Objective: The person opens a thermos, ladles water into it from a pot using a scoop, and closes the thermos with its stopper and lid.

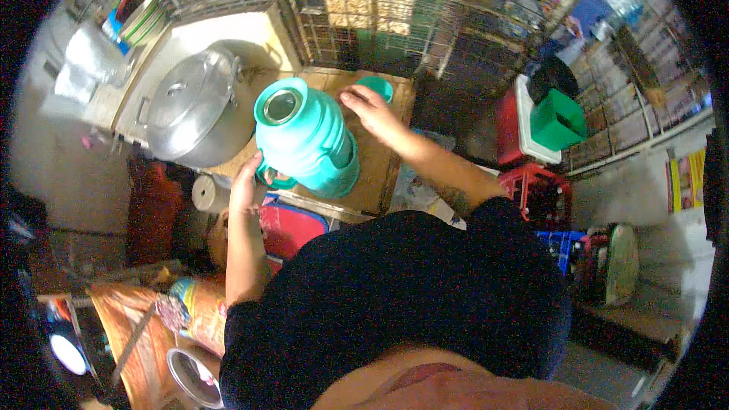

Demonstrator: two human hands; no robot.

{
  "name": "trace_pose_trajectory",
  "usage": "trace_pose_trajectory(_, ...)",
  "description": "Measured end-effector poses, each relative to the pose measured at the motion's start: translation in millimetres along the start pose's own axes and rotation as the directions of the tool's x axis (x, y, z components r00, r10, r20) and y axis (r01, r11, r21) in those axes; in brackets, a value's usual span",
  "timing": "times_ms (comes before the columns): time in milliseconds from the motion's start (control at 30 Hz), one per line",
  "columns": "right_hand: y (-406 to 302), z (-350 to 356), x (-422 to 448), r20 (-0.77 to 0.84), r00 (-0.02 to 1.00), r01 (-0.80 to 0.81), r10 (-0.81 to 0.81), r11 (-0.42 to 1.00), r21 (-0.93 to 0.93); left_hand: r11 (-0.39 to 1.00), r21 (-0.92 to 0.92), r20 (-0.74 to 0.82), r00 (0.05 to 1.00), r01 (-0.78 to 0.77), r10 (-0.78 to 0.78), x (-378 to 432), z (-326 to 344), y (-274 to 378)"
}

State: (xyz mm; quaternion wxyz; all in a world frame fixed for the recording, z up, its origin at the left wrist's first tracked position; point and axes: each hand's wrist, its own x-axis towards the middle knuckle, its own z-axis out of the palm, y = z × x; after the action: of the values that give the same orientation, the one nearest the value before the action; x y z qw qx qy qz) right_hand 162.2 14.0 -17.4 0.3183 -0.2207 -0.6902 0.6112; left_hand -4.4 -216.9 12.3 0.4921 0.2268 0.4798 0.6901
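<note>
A turquoise vacuum flask point(304, 142) tilts over a wooden tabletop point(370, 165), its round silvery mouth uncovered and facing up toward me. My left hand point(248, 182) grips the flask's side handle, with the thumb up along the body. To the right of the flask is my right hand point(370, 111), its fingers pointing at the flask without touching it. Just behind that hand sits a green cup or flask cap point(379, 88), partly covered by it. Whether the right fingers hold anything small is not visible.
A large lidded aluminium pot point(191, 108) stands left of the flask. Wire mesh point(364, 5) rises behind the tabletop. On the right are a red cooler with a white lid point(527, 125), a green container point(558, 119) and a red crate point(535, 191). A red-and-blue item point(290, 228) lies below the table edge.
</note>
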Motion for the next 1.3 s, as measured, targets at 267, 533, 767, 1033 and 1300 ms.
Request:
trace_pose_trajectory(267, 82, -54, 24, 0.155, 0.987, 0.156, 0.038, -0.019, -0.988, 0.987, 0.16, -0.073, 0.997, 0.003, 0.009, -10, -5, 3)
trace_pose_trajectory(533, 36, -58, 28, 0.302, 0.926, 0.314, -0.225, 0.021, -0.949, 0.935, 0.344, -0.217, 0.96, -0.092, 0.174, -28, -40, 41)
trace_pose_trajectory(767, -204, -2, 8, 0.423, 0.706, 0.64, -0.568, 0.254, -0.726, 0.816, 0.166, 0.165, 0.832, -0.553, 0.53, -22, -2, 122)
trace_pose_trajectory(1033, -302, 92, -47, 0.656, 0.471, 0.832, -0.59, 0.05, -0.553, 0.841, -0.47, 0.483, 0.719, -0.269, 0.5, -33, 70, 133)
trace_pose_trajectory(1300, -281, 146, -46, 0.777, 0.291, 0.927, -0.557, -0.036, -0.373, 0.713, -0.694, 0.329, 0.837, -0.098, 0.436, -63, 32, 123)
